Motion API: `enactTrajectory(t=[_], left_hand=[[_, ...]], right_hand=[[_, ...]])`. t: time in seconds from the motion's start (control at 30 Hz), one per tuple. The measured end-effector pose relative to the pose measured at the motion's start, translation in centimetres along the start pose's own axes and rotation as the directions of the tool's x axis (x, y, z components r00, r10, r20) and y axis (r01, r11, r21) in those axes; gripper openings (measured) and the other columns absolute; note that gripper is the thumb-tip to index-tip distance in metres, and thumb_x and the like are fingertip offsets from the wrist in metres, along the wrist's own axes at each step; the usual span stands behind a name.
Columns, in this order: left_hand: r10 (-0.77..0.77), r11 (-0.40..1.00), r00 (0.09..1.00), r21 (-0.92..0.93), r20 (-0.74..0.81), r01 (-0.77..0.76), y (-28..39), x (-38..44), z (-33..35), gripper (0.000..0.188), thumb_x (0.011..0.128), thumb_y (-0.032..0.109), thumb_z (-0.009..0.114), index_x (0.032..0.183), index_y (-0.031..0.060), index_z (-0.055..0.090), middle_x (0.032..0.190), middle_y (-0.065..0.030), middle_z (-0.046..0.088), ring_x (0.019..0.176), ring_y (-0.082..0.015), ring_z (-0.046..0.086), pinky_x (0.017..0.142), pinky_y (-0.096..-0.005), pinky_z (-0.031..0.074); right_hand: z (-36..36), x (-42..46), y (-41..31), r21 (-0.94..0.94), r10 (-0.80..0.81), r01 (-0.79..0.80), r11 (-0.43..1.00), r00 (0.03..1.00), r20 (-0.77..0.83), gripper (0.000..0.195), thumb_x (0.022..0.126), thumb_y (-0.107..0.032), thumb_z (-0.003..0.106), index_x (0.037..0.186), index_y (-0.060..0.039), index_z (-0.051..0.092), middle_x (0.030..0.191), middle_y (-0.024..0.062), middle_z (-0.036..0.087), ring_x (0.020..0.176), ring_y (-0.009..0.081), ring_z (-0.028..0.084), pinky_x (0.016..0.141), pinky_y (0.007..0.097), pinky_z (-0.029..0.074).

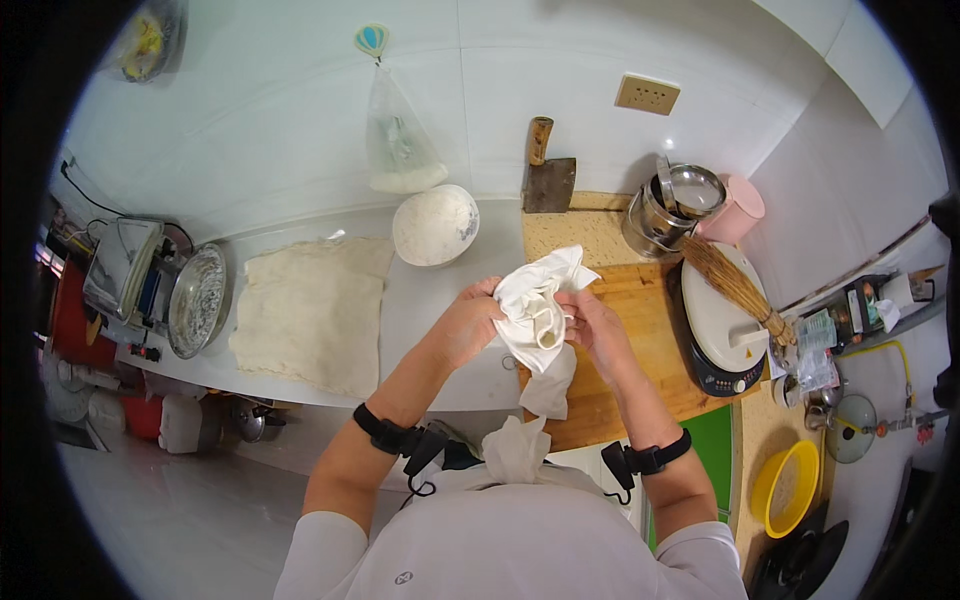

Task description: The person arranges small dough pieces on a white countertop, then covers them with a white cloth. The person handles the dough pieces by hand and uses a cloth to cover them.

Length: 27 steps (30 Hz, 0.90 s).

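Note:
Between my two hands a crumpled white cloth (536, 304) is held up over the near left part of a wooden cutting board (630, 330). My left hand (476, 319) grips the cloth's left edge, and my right hand (589, 326) pinches its right side. Below it, a second pale cloth (551, 386) hangs or lies at the board's left edge. A flat sheet of dough (311, 315) lies on the grey counter to the left. Behind the counter's middle stands a white bowl of flour (436, 226).
A cleaver (550, 176) leans upright against the wall behind the board. Steel pots (656, 217) and a pink container (739, 206) stand back right. A straw brush (731, 285) lies on an electric griddle's lid (720, 330). A floury metal basin (199, 300) is far left, a yellow basin (787, 487) lower right.

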<state>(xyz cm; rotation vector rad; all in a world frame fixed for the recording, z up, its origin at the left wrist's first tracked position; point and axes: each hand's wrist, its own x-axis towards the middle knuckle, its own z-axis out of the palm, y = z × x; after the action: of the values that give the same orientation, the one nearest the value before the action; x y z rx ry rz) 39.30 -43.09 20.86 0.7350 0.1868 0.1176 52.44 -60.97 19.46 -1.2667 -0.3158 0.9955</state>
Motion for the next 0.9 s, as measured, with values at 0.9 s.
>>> enactTrajectory(t=[0.9], left_hand=[[0.698, 0.530, 0.689, 0.787, -0.195, -0.314, 9.9, -6.1, 0.8, 0.035, 0.082, 0.012, 0.065, 0.116, 0.0051, 0.060, 0.106, -0.0066, 0.061, 0.107, -0.0182, 0.052, 0.093, -0.0284, 0.040]], right_hand=[[8.5, -6.3, -23.5, -0.209, -0.707, 0.768, 0.605, 0.639, 0.302, 0.011, 0.091, -0.008, 0.057, 0.101, -0.0061, 0.060, 0.092, -0.0032, 0.057, 0.085, 0.0053, 0.051, 0.077, 0.0217, 0.042]])
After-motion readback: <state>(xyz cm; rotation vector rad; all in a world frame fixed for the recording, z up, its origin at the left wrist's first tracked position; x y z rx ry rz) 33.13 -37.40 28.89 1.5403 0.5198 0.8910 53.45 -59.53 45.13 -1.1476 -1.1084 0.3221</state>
